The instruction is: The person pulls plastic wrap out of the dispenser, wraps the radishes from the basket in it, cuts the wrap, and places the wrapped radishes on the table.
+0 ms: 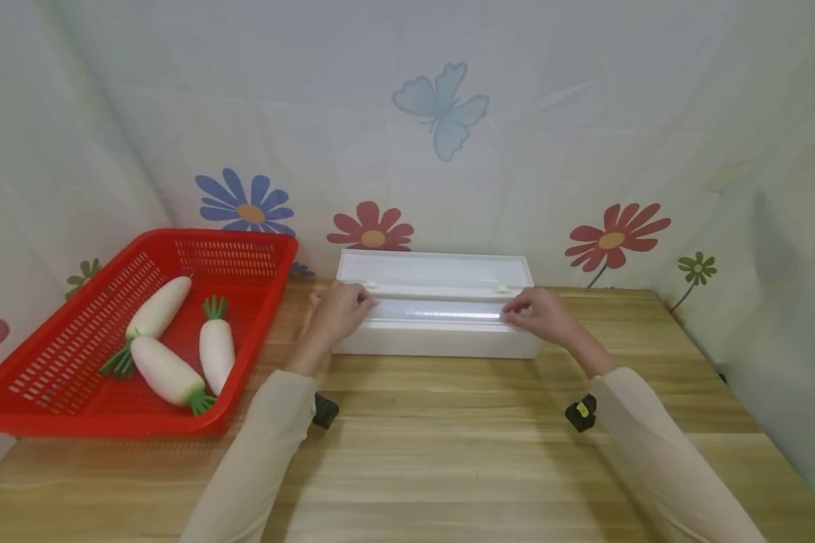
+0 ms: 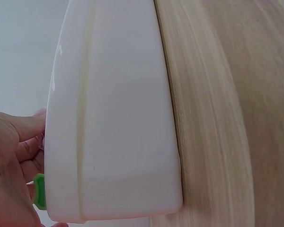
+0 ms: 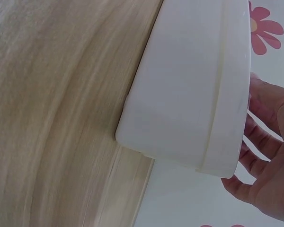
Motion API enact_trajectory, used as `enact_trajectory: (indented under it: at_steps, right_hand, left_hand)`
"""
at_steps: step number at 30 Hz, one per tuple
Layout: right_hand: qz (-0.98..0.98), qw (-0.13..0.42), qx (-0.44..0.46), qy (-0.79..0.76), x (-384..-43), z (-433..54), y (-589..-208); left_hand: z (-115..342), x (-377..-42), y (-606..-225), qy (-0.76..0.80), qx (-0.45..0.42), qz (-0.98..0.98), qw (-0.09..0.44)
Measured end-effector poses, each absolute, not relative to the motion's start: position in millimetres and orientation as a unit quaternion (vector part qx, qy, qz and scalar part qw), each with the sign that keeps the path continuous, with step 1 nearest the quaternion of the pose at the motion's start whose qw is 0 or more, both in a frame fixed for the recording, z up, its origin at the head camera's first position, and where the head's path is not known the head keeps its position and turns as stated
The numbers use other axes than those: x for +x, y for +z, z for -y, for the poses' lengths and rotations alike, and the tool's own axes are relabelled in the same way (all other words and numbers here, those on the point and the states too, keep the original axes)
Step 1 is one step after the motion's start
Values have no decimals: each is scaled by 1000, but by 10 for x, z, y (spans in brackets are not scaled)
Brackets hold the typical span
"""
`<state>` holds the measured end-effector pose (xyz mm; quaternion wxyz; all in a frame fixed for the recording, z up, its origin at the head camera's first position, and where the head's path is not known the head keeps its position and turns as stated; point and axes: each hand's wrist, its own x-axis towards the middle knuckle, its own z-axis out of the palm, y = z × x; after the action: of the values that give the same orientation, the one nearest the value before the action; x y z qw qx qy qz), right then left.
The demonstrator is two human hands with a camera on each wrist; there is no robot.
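A long white plastic-wrap dispenser box [image 1: 437, 343] lies on the table with its lid [image 1: 435, 270] raised toward the back. Clear, shiny plastic wrap [image 1: 441, 310] spans its opening. My left hand [image 1: 340, 310] pinches the wrap at the left end, thumb against fingers. At the right end my right hand [image 1: 542, 311] pinches it the same way. In the left wrist view, a small green part [image 2: 39, 191] shows beside the left fingers, at the box's edge. The box wall hides the fingertips in both wrist views.
A red plastic basket [image 1: 272, 302] stands at the left, holding three white radishes, one of them this radish [image 1: 166, 371]. The wooden table [image 1: 462, 445] reaches back to a flower-printed curtain [image 1: 516, 173] close behind the box.
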<state>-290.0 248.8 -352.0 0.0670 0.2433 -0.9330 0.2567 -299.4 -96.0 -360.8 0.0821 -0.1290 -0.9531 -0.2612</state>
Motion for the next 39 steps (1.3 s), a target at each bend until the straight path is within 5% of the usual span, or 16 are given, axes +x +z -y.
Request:
enact_trajectory:
  at_steps: [39]
  right_hand:
    - [928,101,241,266,-2915,-2581,-3512]
  left_hand:
    - [1165,-2889,-3510,-281,-99,948,110]
